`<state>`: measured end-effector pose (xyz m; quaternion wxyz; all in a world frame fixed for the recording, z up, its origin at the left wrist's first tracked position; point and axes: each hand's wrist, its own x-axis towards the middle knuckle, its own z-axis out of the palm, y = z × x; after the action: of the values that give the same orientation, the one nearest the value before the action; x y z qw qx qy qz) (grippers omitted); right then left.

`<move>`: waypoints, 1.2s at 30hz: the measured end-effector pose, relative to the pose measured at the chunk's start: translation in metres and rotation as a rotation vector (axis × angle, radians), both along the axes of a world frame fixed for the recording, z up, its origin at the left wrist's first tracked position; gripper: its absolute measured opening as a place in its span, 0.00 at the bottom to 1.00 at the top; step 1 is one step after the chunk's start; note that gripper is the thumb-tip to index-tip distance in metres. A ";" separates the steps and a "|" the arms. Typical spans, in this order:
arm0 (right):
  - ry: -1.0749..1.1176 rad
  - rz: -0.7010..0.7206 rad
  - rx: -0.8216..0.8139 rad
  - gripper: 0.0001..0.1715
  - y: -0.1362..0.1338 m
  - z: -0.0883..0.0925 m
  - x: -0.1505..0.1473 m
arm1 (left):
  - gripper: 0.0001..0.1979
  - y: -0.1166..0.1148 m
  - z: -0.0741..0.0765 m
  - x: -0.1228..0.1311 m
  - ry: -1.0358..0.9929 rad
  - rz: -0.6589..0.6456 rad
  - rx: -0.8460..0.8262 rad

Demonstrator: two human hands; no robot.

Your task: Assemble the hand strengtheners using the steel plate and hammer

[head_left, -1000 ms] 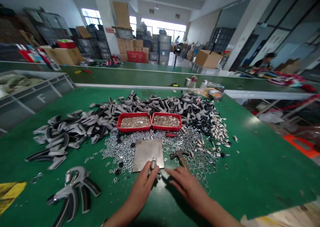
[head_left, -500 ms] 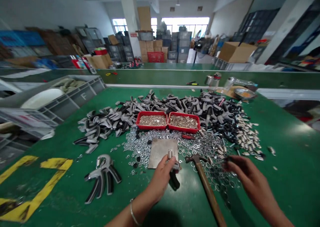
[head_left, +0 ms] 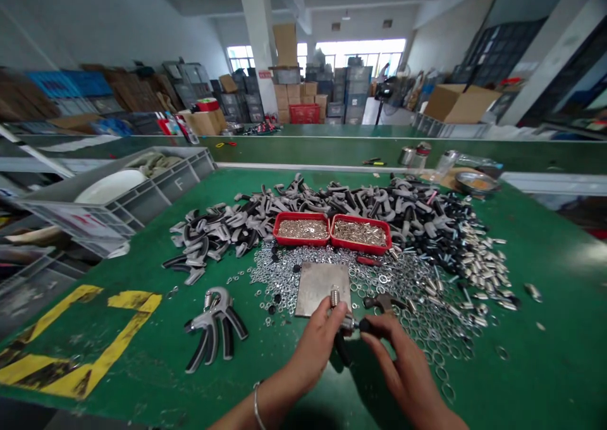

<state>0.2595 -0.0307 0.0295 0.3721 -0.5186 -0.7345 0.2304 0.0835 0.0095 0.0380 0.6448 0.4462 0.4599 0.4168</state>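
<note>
My left hand (head_left: 318,344) is closed around a hand gripper (head_left: 343,349), with its coil spring (head_left: 335,296) standing up above my thumb and a black handle hanging below. In the fingers of my right hand (head_left: 405,363) is a black knob (head_left: 364,325), pinched at the end of the gripper's metal part. Both hands are close together just in front of a square metal plate (head_left: 315,291). Behind my right hand lies a hammer (head_left: 386,302), its shaft mostly hidden. Assembled hand grippers (head_left: 215,322) rest on the left of the table.
Two red trays (head_left: 303,229) (head_left: 361,234) of small metal parts stand before a heap of grey-black handles (head_left: 222,224). Loose nuts (head_left: 272,278), rings (head_left: 439,335) and metal sleeves (head_left: 484,269) cover the middle and right. A grey crate (head_left: 165,190) is at the left.
My right hand has come left from over the rings to the hand gripper, with the black knob in its fingers. My left hand keeps its hold. The view has shifted slightly.
</note>
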 end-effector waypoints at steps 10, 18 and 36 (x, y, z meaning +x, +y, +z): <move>0.718 0.032 -0.677 0.18 0.008 0.007 -0.040 | 0.14 0.005 0.010 -0.025 0.327 -0.050 0.247; 1.092 0.083 -1.187 0.24 0.011 0.018 -0.053 | 0.12 0.012 -0.007 -0.039 0.521 -0.155 0.456; 0.819 0.187 -1.066 0.28 0.007 0.007 -0.062 | 0.14 0.011 -0.008 -0.057 0.341 -0.191 0.348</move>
<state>0.1975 -0.0234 0.0365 0.2923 -0.4361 -0.3622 0.7702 0.0269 0.0208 0.0298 0.5076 0.6557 0.4392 0.3457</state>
